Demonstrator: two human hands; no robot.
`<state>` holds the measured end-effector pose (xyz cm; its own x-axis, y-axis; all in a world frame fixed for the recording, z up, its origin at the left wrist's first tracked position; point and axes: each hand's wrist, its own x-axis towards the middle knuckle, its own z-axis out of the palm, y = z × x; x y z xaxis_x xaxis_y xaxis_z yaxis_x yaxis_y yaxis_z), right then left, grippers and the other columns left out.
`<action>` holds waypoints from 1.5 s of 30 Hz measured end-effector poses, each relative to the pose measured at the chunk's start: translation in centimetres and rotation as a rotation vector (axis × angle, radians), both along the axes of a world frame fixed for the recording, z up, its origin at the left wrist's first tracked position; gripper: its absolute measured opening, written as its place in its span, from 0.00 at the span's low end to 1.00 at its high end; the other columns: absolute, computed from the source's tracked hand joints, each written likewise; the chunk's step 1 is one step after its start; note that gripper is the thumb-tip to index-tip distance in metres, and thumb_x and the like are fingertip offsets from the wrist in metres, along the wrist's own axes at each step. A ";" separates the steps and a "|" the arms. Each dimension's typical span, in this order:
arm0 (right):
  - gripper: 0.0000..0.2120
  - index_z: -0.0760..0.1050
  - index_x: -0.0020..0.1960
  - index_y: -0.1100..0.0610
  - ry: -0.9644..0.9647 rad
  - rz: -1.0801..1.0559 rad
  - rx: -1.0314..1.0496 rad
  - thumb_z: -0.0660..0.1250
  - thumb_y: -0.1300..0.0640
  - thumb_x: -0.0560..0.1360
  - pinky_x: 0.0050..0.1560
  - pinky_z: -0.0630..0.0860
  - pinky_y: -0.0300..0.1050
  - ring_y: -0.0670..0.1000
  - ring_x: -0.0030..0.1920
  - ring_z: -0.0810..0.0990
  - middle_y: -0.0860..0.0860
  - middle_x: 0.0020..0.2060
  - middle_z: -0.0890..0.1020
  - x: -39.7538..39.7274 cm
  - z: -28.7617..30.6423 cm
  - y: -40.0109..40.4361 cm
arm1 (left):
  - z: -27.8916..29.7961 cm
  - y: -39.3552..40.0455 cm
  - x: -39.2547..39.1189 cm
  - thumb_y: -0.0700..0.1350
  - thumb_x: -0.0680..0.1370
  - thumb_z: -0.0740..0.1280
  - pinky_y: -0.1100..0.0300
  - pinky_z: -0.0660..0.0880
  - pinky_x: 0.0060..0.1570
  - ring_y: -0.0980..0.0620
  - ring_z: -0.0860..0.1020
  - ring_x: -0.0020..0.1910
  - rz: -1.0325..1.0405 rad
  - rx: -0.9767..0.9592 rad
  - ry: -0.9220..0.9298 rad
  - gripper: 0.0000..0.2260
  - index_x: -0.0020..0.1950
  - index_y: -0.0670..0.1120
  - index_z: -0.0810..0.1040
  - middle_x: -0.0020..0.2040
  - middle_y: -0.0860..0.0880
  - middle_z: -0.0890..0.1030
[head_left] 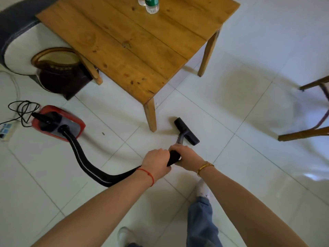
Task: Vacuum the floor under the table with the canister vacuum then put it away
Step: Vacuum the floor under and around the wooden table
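The red and grey canister vacuum sits on the white tile floor at the left. Its black ribbed hose curves from the canister to the black handle of the wand. My left hand grips the rear of that handle, and my right hand grips it just ahead. The short grey wand ends in a black floor nozzle that lies flat on the tiles, just right of the nearest leg of the wooden table.
A dark brown basket and a grey-white cushioned seat stand left of the table. A black cord and a power strip lie at the far left. A wooden chair stands at right. Bottles stand on the tabletop.
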<state>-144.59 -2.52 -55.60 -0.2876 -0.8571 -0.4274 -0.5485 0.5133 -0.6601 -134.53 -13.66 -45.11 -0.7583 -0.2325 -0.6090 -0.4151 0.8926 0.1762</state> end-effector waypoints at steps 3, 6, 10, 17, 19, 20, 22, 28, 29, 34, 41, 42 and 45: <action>0.12 0.75 0.52 0.53 0.012 0.036 0.003 0.71 0.63 0.70 0.57 0.74 0.46 0.51 0.51 0.77 0.49 0.50 0.79 -6.5 -0.1 0.4 | -0.4 0.8 -6.2 0.46 0.77 0.64 0.58 0.71 0.41 0.46 0.80 0.47 0.025 -0.006 0.003 0.11 0.57 0.44 0.74 0.50 0.46 0.80; 0.12 0.75 0.52 0.52 0.027 0.077 0.013 0.70 0.62 0.71 0.57 0.75 0.48 0.51 0.51 0.77 0.50 0.50 0.79 -13.0 -0.3 0.4 | -0.9 1.2 -12.2 0.46 0.77 0.64 0.58 0.72 0.42 0.46 0.80 0.47 0.064 -0.011 0.025 0.11 0.57 0.43 0.74 0.50 0.46 0.80; 0.12 0.74 0.53 0.51 0.059 0.136 0.038 0.71 0.59 0.71 0.58 0.75 0.49 0.51 0.51 0.77 0.49 0.50 0.79 -21.0 -0.6 0.3 | -1.8 1.8 -19.5 0.46 0.77 0.64 0.59 0.71 0.42 0.47 0.79 0.48 0.114 -0.012 0.046 0.12 0.58 0.43 0.74 0.51 0.46 0.79; 0.13 0.75 0.54 0.51 0.099 0.167 0.047 0.71 0.60 0.72 0.60 0.74 0.47 0.51 0.52 0.78 0.49 0.51 0.80 -29.1 -1.0 0.4 | -2.3 2.5 -27.0 0.45 0.77 0.64 0.58 0.74 0.46 0.47 0.79 0.49 0.175 -0.005 0.067 0.11 0.58 0.43 0.75 0.51 0.46 0.79; 0.12 0.75 0.54 0.52 0.103 0.182 0.039 0.70 0.61 0.72 0.60 0.74 0.47 0.51 0.52 0.78 0.49 0.51 0.80 -29.3 -0.9 0.1 | -2.2 2.5 -27.3 0.45 0.77 0.64 0.59 0.74 0.45 0.47 0.80 0.48 0.201 -0.004 0.061 0.11 0.58 0.43 0.75 0.51 0.46 0.80; 0.12 0.75 0.53 0.52 0.106 0.191 0.033 0.70 0.61 0.72 0.59 0.75 0.47 0.51 0.52 0.78 0.50 0.50 0.80 -29.1 -0.8 -0.1 | -2.1 2.4 -27.1 0.45 0.77 0.64 0.59 0.74 0.44 0.47 0.80 0.48 0.209 -0.006 0.058 0.11 0.58 0.43 0.75 0.50 0.46 0.80; 0.11 0.75 0.53 0.52 0.105 0.200 0.017 0.70 0.61 0.72 0.57 0.75 0.46 0.51 0.51 0.77 0.50 0.49 0.80 -28.2 -0.6 -0.4 | -1.9 2.2 -26.1 0.45 0.77 0.64 0.59 0.73 0.43 0.48 0.80 0.47 0.231 -0.006 0.052 0.10 0.57 0.44 0.75 0.50 0.46 0.80; 0.11 0.74 0.51 0.52 0.046 0.221 -0.021 0.70 0.61 0.71 0.54 0.75 0.47 0.52 0.49 0.77 0.51 0.47 0.79 -22.2 -0.2 -1.4 | -0.7 1.4 -20.4 0.46 0.77 0.64 0.60 0.71 0.40 0.48 0.80 0.47 0.252 -0.017 0.030 0.10 0.56 0.44 0.74 0.49 0.47 0.80; 0.11 0.74 0.51 0.52 0.039 0.225 -0.029 0.69 0.62 0.71 0.54 0.75 0.47 0.52 0.49 0.77 0.51 0.47 0.79 -21.0 -0.2 -1.6 | -0.5 1.3 -19.1 0.46 0.77 0.64 0.60 0.70 0.40 0.48 0.80 0.47 0.250 -0.024 0.024 0.10 0.56 0.44 0.74 0.49 0.47 0.80; 0.11 0.74 0.50 0.54 -0.003 0.266 -0.054 0.68 0.63 0.69 0.52 0.74 0.47 0.53 0.48 0.76 0.52 0.46 0.79 -14.3 0.2 -2.2 | 0.5 1.0 -12.5 0.46 0.76 0.64 0.60 0.69 0.39 0.48 0.80 0.47 0.261 -0.037 -0.018 0.10 0.55 0.44 0.74 0.50 0.47 0.79; 0.10 0.74 0.48 0.55 -0.049 0.308 -0.082 0.68 0.64 0.68 0.49 0.75 0.49 0.53 0.46 0.76 0.53 0.44 0.79 -5.9 0.9 -2.3 | 1.6 1.4 -4.2 0.47 0.76 0.63 0.59 0.69 0.40 0.47 0.80 0.48 0.266 -0.077 -0.069 0.11 0.56 0.44 0.74 0.51 0.46 0.79; 0.10 0.74 0.48 0.55 -0.056 0.320 -0.080 0.68 0.63 0.68 0.49 0.75 0.49 0.53 0.46 0.76 0.53 0.44 0.79 -5.1 0.9 -2.2 | 1.6 1.6 -3.3 0.47 0.77 0.63 0.59 0.69 0.39 0.47 0.80 0.48 0.270 -0.080 -0.077 0.11 0.56 0.44 0.74 0.51 0.46 0.79; 0.11 0.74 0.49 0.56 -0.066 0.347 -0.083 0.67 0.65 0.68 0.49 0.73 0.47 0.54 0.47 0.76 0.54 0.44 0.78 -3.4 0.9 -2.1 | 1.8 2.0 -1.4 0.47 0.77 0.63 0.59 0.69 0.40 0.46 0.80 0.49 0.276 -0.078 -0.097 0.12 0.57 0.43 0.73 0.52 0.46 0.79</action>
<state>-147.95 -4.58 -54.68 0.0521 -0.9314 -0.3603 -0.6355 0.2474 -0.7314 -135.93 -11.68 -43.33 -0.5990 -0.4707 -0.6477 -0.6555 0.7529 0.0591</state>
